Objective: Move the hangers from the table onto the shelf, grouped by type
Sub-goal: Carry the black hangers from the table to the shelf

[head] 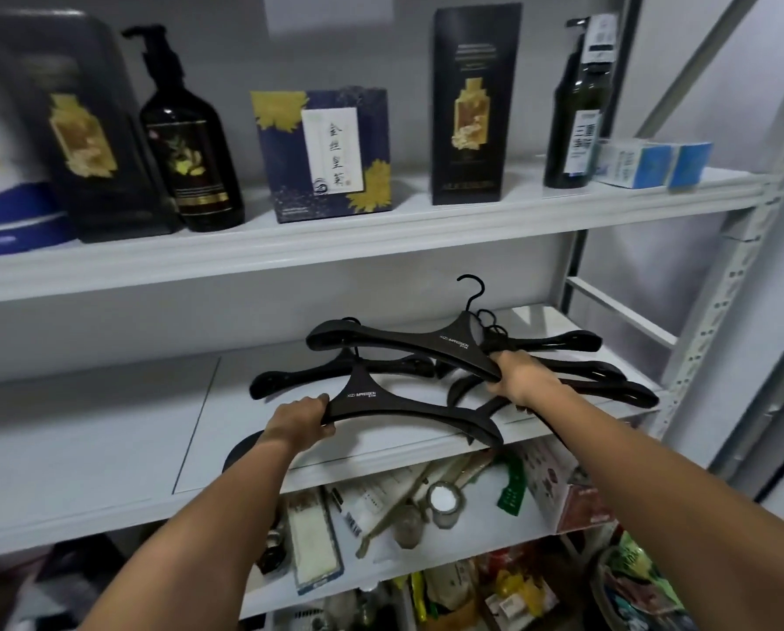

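Placing step, I judge: left hand (301, 423) curls its fingers round the front hanger (408, 403); right hand (522, 380) clutches the second hanger (426, 341) at one o'clock. Next, settle both flat on the shelf (108, 439).

Bare shelf (108, 430) left of the hangers (563, 371).

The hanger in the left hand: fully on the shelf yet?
Not fully: the left hand grips one arm of the hanger; its other end overhangs the shelf edge.
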### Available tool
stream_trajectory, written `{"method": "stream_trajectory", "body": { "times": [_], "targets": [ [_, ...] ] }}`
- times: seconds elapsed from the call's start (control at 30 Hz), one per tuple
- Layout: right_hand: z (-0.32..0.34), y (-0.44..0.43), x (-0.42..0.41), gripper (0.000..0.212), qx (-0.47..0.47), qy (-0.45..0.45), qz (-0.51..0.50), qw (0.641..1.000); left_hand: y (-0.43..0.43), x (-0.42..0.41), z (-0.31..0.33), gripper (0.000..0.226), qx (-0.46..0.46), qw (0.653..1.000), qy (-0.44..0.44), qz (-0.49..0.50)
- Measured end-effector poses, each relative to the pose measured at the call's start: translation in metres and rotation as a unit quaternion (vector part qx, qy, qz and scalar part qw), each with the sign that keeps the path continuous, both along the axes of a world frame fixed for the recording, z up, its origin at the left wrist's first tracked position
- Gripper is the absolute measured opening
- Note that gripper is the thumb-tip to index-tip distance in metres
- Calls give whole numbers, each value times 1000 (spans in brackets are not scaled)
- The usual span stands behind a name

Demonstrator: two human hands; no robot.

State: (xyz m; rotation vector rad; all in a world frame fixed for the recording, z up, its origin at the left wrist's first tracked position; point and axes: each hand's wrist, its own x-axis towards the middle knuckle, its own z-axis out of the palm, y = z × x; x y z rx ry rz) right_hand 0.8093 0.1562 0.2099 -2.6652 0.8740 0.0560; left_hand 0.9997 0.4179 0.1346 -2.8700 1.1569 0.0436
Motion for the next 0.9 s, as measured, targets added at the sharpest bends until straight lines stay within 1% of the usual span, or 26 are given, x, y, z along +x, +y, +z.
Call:
{"method": "stream_trajectory", "body": {
  "times": [0.1, 0.23, 0.33, 0.47, 0.53, 0.67, 0.8, 0.9],
  "targets": [
    [-5, 5, 25, 30, 2, -2, 20, 1000, 12, 22, -8, 32, -5, 1000, 4, 15],
    [-11, 8, 57, 26, 1, -20, 39, 999, 17, 60, -22, 34, 3, 999, 36, 30],
    [-13, 10, 84, 25, -3, -22, 31, 999, 13, 86, -33, 34, 11, 997, 66, 32],
    [-9, 10, 121, 26, -10, 0, 17, 1000, 0, 117, -49, 33, 10, 995, 98, 16],
    [-11, 7, 137, 27, -10, 0, 14, 1000, -12, 128, -55, 34, 10, 994, 104, 8],
    [-19, 4, 153, 28, -15, 6, 2, 1000, -29, 145, -68, 42, 9, 992, 124, 0],
    [-27, 1, 159, 30, -13, 15, -17, 1000, -38, 160, -79, 42, 8, 991, 130, -9],
    [-34, -1, 160, 28, -3, 14, -30, 999, -43, 165, -86, 44, 16, 992, 127, -11]
  ]
}}
